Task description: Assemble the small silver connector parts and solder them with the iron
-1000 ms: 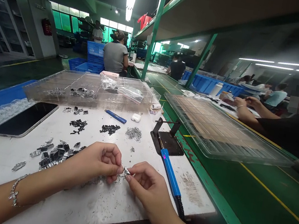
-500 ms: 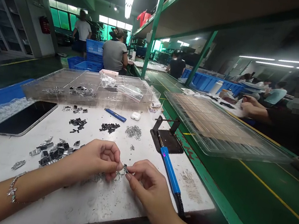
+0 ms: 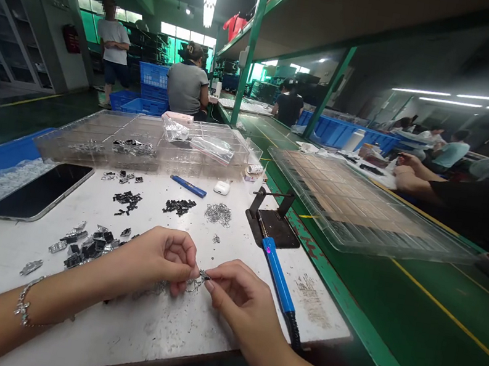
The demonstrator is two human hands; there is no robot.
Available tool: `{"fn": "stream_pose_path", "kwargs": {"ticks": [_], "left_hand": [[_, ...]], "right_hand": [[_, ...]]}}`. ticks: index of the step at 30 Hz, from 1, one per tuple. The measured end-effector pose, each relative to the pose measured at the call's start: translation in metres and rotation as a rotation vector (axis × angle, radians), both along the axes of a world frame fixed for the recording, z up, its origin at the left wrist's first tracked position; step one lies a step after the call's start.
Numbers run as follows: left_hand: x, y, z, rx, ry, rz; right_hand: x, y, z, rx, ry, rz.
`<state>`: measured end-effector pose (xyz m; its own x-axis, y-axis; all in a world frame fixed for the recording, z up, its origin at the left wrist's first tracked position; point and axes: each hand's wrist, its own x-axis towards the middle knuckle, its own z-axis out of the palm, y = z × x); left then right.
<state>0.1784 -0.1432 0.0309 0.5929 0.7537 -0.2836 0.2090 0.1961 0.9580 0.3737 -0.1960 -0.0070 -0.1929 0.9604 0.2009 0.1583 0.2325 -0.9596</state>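
My left hand (image 3: 156,262) and my right hand (image 3: 236,303) meet over the near part of the white worktop (image 3: 2,258). Both pinch one small silver and black metal part (image 3: 203,275) between thumb and fingertips. Under them lies a loose cluster of similar silver parts (image 3: 189,286). A pile of silver and black clips (image 3: 87,241) sits just left of my left hand. A blue soldering iron (image 3: 279,273) lies right of my right hand, its tip on a black stand (image 3: 273,222).
A phone (image 3: 39,192) lies at the left. Small heaps of black parts (image 3: 179,205) and springs (image 3: 219,213), a blue pen (image 3: 188,185) and clear compartment trays (image 3: 139,140) sit further back. A large clear tray (image 3: 361,212) rests on the green belt. Other people work nearby.
My fingertips have closed in on the small part, which has turned and sunk slightly between them. A person in a white shirt has walked into view at the back left.
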Motion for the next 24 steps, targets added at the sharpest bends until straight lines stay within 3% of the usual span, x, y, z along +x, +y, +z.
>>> {"fn": "stream_pose_path", "kwargs": {"ticks": [24], "left_hand": [[0.0,0.0006,-0.0032,-0.032,0.015,-0.003]], "right_hand": [[0.0005,-0.001,0.0046,0.031,-0.048,0.025]]}}
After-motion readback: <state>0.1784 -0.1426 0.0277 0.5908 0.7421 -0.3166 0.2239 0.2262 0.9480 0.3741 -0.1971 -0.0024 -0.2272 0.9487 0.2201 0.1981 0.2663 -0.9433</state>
